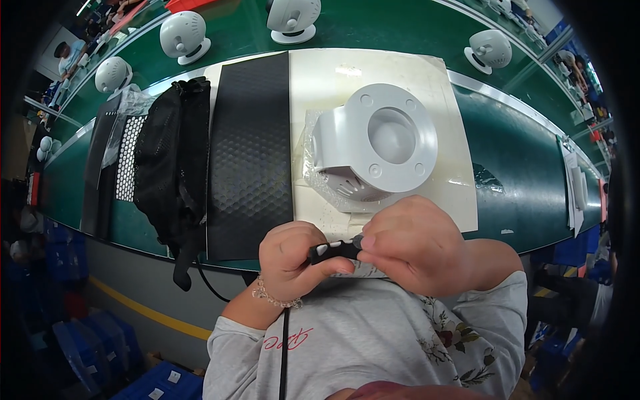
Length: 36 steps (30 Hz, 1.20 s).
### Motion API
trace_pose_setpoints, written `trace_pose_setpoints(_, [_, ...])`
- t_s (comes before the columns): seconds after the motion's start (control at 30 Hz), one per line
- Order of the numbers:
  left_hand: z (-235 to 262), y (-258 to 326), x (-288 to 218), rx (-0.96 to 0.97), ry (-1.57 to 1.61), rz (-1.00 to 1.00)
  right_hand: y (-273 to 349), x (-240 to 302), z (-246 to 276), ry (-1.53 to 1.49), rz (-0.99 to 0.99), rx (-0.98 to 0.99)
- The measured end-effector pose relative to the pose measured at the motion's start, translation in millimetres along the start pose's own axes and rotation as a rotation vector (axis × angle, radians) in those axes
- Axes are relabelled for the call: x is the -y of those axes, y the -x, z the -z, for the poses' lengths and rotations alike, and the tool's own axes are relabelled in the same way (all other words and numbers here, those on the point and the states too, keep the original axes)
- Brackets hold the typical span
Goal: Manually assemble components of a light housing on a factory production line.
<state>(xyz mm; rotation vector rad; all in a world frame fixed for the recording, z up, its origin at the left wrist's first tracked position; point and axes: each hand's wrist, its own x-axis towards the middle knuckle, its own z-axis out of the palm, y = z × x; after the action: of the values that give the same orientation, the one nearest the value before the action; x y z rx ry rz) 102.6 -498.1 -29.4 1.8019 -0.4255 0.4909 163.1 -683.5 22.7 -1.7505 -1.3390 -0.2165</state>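
Observation:
My left hand is closed around a short black strip with white patches, held just off the near edge of the work surface. The thumb and fingers of my right hand pinch the strip's right end, where a small grey bit shows; what that bit is, I cannot tell. Beyond my hands lies a white housing on bubble wrap. Its round base faces up, with a wide central opening and several small round spots around it. Neither hand touches the housing.
A cream board lies under the housing. To its left are a black textured mat, a black mesh bag and a perforated white piece. White rounded devices on stands line the green conveyor beyond. Papers rest at the right.

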Motion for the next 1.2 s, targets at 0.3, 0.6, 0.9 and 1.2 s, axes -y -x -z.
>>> trace_pose_setpoints(0.3, [-1.9, 2.4, 10.8, 0.024, 0.043, -0.101, -4.0, 1.9, -3.0, -0.191, -0.005, -0.03])
trace_pose_setpoints(0.6, [-8.6, -3.5, 8.9, 0.104, 0.317, -0.137, -4.3, 0.2, -9.1, -0.179, 0.043, -0.015])
trace_pose_setpoints(0.9, [0.6, -3.6, -2.5, 0.085, 0.284, 0.15, -4.6, -5.1, -7.5, -0.118, 0.045, 0.011])
trace_pose_setpoints(1.2, [-1.2, -3.1, 5.2, 0.031, 0.19, -0.036, -2.4, -3.1, -11.3, -0.101, 0.103, -0.096])
